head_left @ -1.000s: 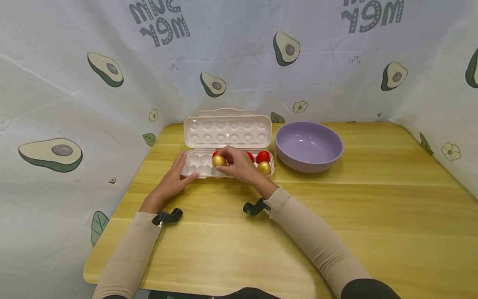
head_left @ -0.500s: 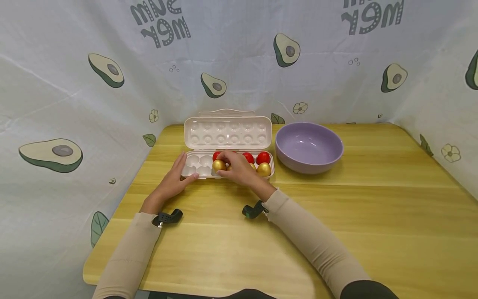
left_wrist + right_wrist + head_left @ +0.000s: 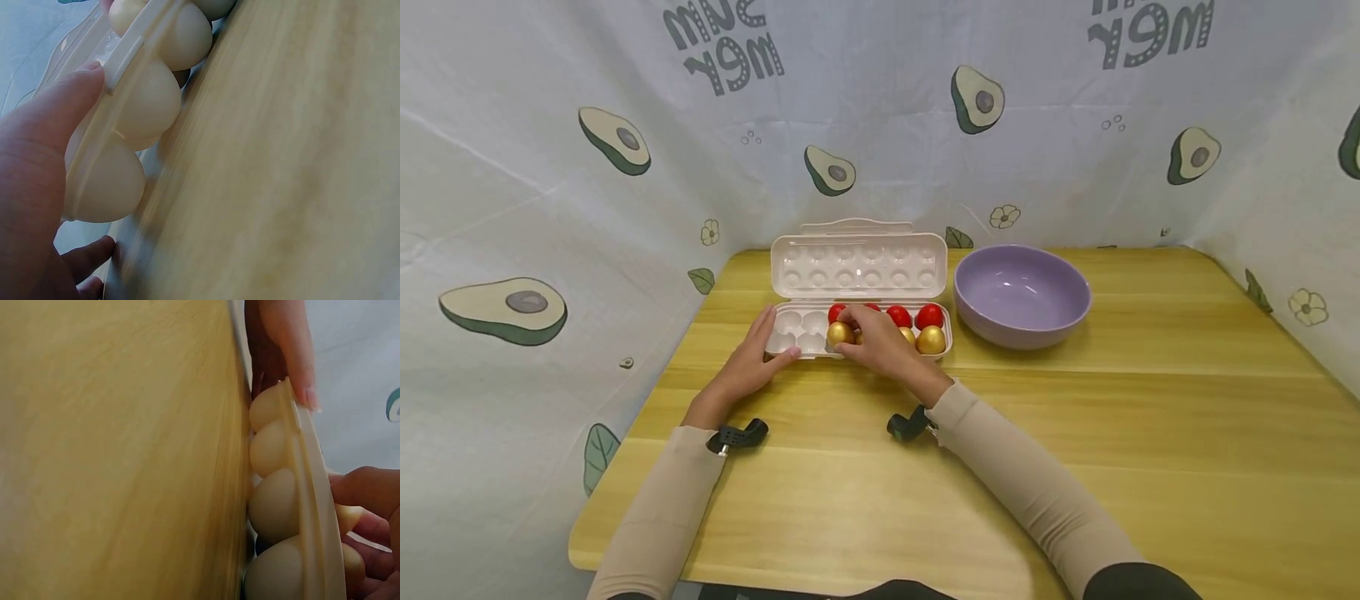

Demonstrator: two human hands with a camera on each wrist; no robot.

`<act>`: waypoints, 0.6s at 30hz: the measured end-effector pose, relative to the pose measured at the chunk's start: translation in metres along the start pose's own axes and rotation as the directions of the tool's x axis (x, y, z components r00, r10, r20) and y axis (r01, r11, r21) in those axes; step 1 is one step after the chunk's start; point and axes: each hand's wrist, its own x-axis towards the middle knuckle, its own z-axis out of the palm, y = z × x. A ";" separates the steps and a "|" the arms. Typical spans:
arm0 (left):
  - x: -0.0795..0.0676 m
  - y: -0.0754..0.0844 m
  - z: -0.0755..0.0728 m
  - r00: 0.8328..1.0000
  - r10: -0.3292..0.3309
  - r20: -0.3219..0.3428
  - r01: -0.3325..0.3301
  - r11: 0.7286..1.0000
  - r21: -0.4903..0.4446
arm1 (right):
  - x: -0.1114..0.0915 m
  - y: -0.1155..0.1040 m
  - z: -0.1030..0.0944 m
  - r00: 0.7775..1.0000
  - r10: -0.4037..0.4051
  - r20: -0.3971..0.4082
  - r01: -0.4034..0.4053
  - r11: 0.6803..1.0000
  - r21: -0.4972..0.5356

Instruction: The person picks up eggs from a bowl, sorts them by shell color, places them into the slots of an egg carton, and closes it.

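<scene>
A pale plastic egg carton [image 3: 812, 321] lies open on the table, with its lid [image 3: 859, 288] tipped back. At its left end rests my left hand [image 3: 745, 360], fingers straight along the side and thumb on the front rim. My right hand [image 3: 880, 342] pinches a golden egg [image 3: 839, 333] at a front-row cup. Beneath that hand, another golden egg is mostly hidden. A golden egg [image 3: 931, 340] fills the front right cup, and several red eggs [image 3: 929, 317] sit in the back row. The carton's rounded cups [image 3: 147, 103] show from below in the left wrist view.
A purple bowl [image 3: 1022, 292] stands close to the carton's right end. The wooden table [image 3: 820, 500] extends in front and to the right. A white curtain [image 3: 895, 108] printed with avocados hangs behind and at both sides.
My right hand has moved slightly down with the golden egg, which sits a little lower at the front row. More of the red eggs shows behind the hand. My left hand stays on the carton.
</scene>
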 end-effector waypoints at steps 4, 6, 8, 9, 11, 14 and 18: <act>0.000 -0.001 0.000 1.000 0.001 -0.002 -0.001 1.000 0.003 | 0.001 0.000 0.000 1.000 0.009 0.005 -0.009 1.000 -0.012; 0.001 -0.001 0.000 1.000 0.002 -0.002 -0.002 1.000 0.006 | 0.001 0.000 0.000 1.000 0.010 0.009 -0.010 1.000 -0.012; 0.001 -0.002 -0.001 1.000 0.003 -0.003 -0.003 1.000 0.009 | 0.001 -0.001 0.000 1.000 0.011 0.010 -0.011 1.000 -0.010; 0.002 -0.002 -0.001 1.000 0.003 -0.004 -0.003 1.000 0.010 | 0.002 -0.001 -0.001 1.000 0.013 0.009 -0.013 1.000 -0.008; 0.002 -0.002 -0.001 1.000 0.005 -0.007 -0.005 1.000 0.008 | 0.002 -0.001 -0.001 1.000 0.020 0.007 -0.021 1.000 0.002; 0.002 -0.003 0.000 1.000 0.011 -0.010 -0.011 1.000 0.013 | 0.002 0.000 -0.003 1.000 0.024 0.001 -0.024 0.999 0.023; 0.002 -0.004 0.002 0.999 0.029 -0.019 -0.029 0.999 0.024 | 0.002 -0.001 -0.009 1.000 0.007 -0.024 -0.006 1.000 0.026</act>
